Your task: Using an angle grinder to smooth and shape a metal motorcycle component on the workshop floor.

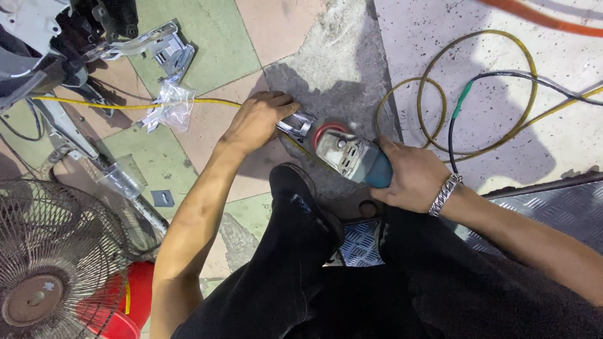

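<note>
Gripping an angle grinder (353, 158) w/ right hand (411, 176), fingers curled tight round the blue-grey body, thumb lying along the top; silver chain bracelet (445, 194) sitting at the wrist. Grinder lying near frame centre, red disc end (328, 130) pointing toward 10 o'clock, meeting a small shiny metal part (296, 123). Pressing that part down onto the rough concrete patch (339, 63) w/ left hand (256, 122), fingers bunched together and bent over it, knuckles up; can't tell how much of the part is hidden under the palm. Black shoe (295, 185) resting just at 6 o'clock of the part, btwn both forearms. Yellow cable (125, 106) running from under left hand toward 9 o'clock; more yellow and black cable loops (477, 88) lying at 2 o'clock of the grinder. Crumpled clear plastic bag (168, 105) sitting at 9 o'clock of left hand, contents not readable. Clear plastic cup (124, 179) lying tipped on the tiles at 8 o'clock, looking empty. Fan w/ wire guard (53, 257) standing at bottom-left corner, red base (122, 301) beside it.
</note>
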